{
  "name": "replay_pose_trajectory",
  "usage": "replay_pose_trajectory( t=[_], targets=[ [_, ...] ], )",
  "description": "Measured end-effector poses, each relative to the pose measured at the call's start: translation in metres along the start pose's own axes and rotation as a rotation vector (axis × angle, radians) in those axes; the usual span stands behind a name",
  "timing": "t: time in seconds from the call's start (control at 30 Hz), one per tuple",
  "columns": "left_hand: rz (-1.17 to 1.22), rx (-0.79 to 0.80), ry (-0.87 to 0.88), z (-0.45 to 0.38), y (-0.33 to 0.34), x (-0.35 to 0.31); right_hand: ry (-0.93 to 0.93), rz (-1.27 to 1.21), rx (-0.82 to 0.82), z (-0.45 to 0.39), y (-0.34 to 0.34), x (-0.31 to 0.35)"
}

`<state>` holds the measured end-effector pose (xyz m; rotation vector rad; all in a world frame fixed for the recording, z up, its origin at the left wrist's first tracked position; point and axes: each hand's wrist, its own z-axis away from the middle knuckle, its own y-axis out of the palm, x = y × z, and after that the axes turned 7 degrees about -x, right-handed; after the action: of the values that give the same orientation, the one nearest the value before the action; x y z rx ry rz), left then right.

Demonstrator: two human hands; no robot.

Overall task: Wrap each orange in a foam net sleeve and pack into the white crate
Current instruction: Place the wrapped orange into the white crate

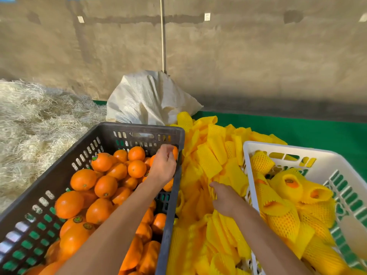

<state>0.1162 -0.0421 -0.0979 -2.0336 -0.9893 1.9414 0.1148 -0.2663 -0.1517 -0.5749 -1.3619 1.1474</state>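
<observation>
A black crate (172,207) on the left holds several bare oranges (105,186). My left hand (163,165) hovers over its far right corner, fingers curled and apart, holding nothing. Between the crates lies a heap of yellow foam net sleeves (210,161). My right hand (223,199) rests on that heap, fingers spread among the flat sleeves; whether it pinches one I cannot tell. The white crate (325,157) on the right contains several oranges wrapped in yellow sleeves (288,185).
A white woven sack (147,98) stands behind the black crate. Pale straw (35,124) is piled at the left. Green cloth (297,126) covers the surface beyond the sleeves. A concrete wall (238,56) with a thin pole (163,36) closes the back.
</observation>
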Motion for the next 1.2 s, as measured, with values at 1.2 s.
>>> replay_pose_trajectory(
  t=[1.2],
  targets=[
    [-0.157, -0.284, 0.238, 0.031, -0.006, -0.039, 0.077, -0.607, -0.780, 0.014, -0.020, 0.020]
  ],
)
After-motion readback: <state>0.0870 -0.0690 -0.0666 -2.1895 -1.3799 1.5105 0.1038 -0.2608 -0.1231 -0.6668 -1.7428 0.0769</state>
